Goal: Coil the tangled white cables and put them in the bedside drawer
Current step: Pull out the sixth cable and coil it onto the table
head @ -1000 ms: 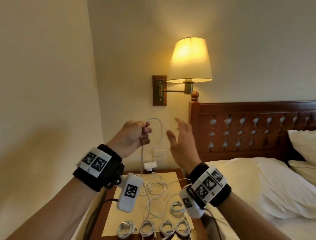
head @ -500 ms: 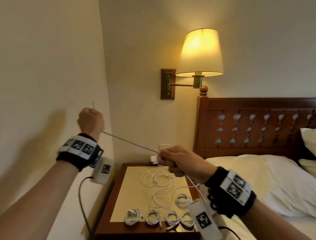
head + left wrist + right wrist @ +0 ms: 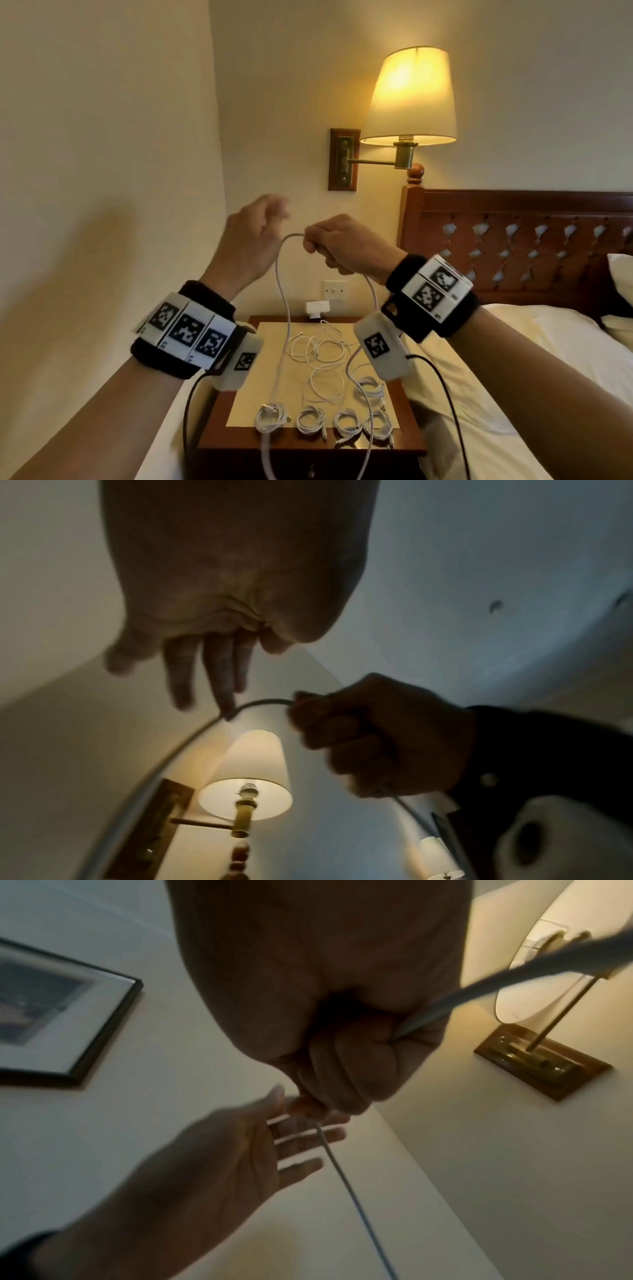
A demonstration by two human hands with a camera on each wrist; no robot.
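My right hand [image 3: 337, 245] is raised above the nightstand [image 3: 219, 428], its fingers curled round a white cable [image 3: 278, 274]. The cable arches out of the fist and drops in two strands past the front edge. My left hand [image 3: 263, 226] is just left of it, blurred. In the left wrist view its straight fingers [image 3: 219, 680] touch the cable [image 3: 263, 702] beside the right hand [image 3: 377, 737]. The right wrist view shows the cable [image 3: 342, 1175] running through the right hand [image 3: 346, 1069], with the left hand [image 3: 240, 1156] flat. Tangled cables [image 3: 318, 349] lie mid-top; several coiled cables [image 3: 310, 419] line the front.
A lit wall lamp [image 3: 409, 99] hangs above and behind the hands. The wooden headboard [image 3: 513, 240] and the bed [image 3: 513, 359] are to the right, a wall close on the left. A white plug [image 3: 317, 306] sits at the back of the nightstand. A drawer knob [image 3: 311, 472] shows below.
The cable was stretched taut between both fists held apart. The left hand has swung back to the right hand and let go; the cable now hangs in a slack loop.
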